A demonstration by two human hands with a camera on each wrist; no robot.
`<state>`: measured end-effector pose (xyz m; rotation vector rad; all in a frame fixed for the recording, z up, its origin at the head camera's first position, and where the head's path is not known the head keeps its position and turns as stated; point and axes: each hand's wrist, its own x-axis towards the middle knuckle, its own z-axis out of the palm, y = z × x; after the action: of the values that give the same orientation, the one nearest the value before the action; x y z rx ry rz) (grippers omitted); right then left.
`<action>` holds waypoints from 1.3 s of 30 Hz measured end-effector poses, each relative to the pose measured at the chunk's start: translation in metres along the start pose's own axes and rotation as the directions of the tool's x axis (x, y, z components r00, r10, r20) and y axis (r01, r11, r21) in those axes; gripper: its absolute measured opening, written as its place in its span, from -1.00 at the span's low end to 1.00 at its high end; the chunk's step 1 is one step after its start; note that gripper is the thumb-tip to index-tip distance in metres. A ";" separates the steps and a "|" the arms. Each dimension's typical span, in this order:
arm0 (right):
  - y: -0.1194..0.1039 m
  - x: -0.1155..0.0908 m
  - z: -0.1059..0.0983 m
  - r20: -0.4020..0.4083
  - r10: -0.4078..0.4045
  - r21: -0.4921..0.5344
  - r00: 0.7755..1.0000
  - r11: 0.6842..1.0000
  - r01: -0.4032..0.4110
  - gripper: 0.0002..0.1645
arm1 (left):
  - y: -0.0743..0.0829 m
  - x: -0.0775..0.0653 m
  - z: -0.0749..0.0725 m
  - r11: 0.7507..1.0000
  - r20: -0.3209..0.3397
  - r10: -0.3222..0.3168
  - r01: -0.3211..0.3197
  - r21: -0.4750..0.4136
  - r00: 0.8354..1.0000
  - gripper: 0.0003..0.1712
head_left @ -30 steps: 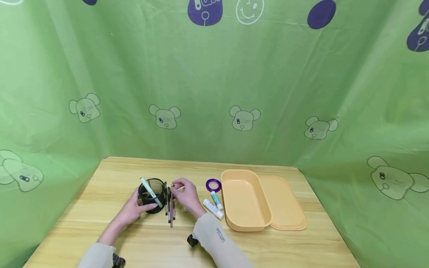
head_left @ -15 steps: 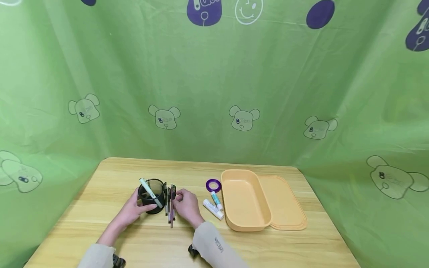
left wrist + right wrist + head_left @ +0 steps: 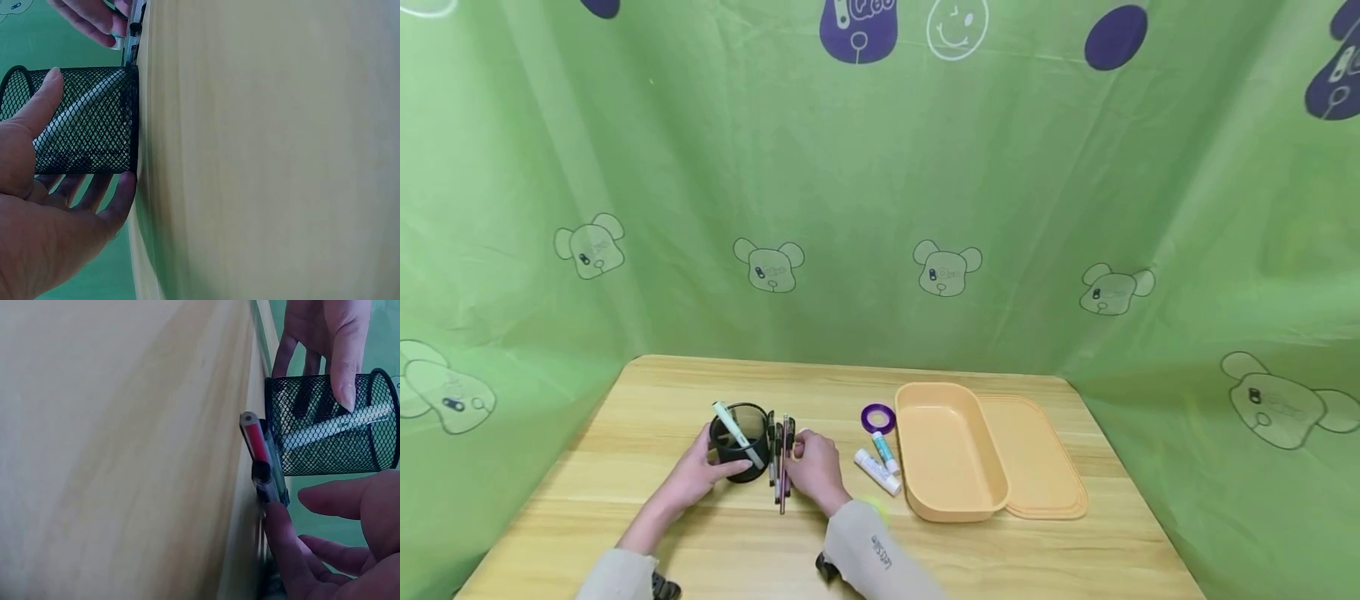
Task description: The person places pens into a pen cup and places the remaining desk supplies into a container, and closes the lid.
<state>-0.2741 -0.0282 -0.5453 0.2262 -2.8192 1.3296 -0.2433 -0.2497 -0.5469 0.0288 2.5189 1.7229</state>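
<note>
My left hand (image 3: 692, 475) holds a black mesh pen holder (image 3: 94, 150), thumb on one side and fingers on the other. The holder stands upright with a pale marker (image 3: 730, 422) leaning inside. Just right of it, several black-capped pens (image 3: 773, 467) and a pinkish-red pencil (image 3: 254, 440) lie side by side on the table. At their right side is my right hand (image 3: 815, 471). One fingertip (image 3: 275, 515) touches the row, while the thumb and fingers are spread apart in the right wrist view. A small white piece (image 3: 117, 44) shows by the right hand, mostly hidden.
On the wooden table (image 3: 1000, 554), right of my hand, lie two glue sticks (image 3: 877, 472) and a purple tape roll (image 3: 877, 419). Further right stand an orange box (image 3: 951, 454) and its flat lid (image 3: 1037, 458). A yellow-green item (image 3: 876, 507) peeks out by my right sleeve.
My right hand has moved from the far end of the pens down along their right side, toward me. The pencil's near end shifted slightly left. My left hand keeps holding the pen holder.
</note>
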 end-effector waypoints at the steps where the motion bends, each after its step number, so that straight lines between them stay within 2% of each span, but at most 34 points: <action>1: 0.001 0.000 0.001 -0.003 0.005 -0.005 1.000 1.000 -0.005 -0.49 | 0.000 0.000 0.000 1.000 0.002 -0.001 0.001 0.003 1.000 0.23; 13: 0.003 0.004 0.002 -0.008 0.049 -0.027 0.999 0.998 -0.049 -0.42 | 0.003 0.002 0.000 1.000 0.011 -0.015 0.015 0.015 1.000 0.34; 21: 0.003 0.006 -0.001 0.017 0.064 -0.025 0.998 0.998 -0.064 -0.47 | 0.002 0.004 0.001 1.000 0.002 0.002 -0.002 -0.002 1.000 0.23; 29: 0.006 0.006 -0.002 0.051 0.081 0.031 0.995 0.996 -0.083 -0.48 | 0.001 0.005 0.001 1.000 -0.004 0.009 -0.009 -0.007 1.000 0.17; 39: 0.006 0.007 -0.003 0.053 0.093 0.000 0.994 0.996 -0.093 -0.45 | -0.002 0.002 0.002 1.000 0.003 0.003 -0.003 0.020 1.000 0.23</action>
<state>-0.2818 -0.0230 -0.5481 0.1340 -2.9052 1.3644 -0.2450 -0.2478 -0.5494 0.0367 2.5346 1.6977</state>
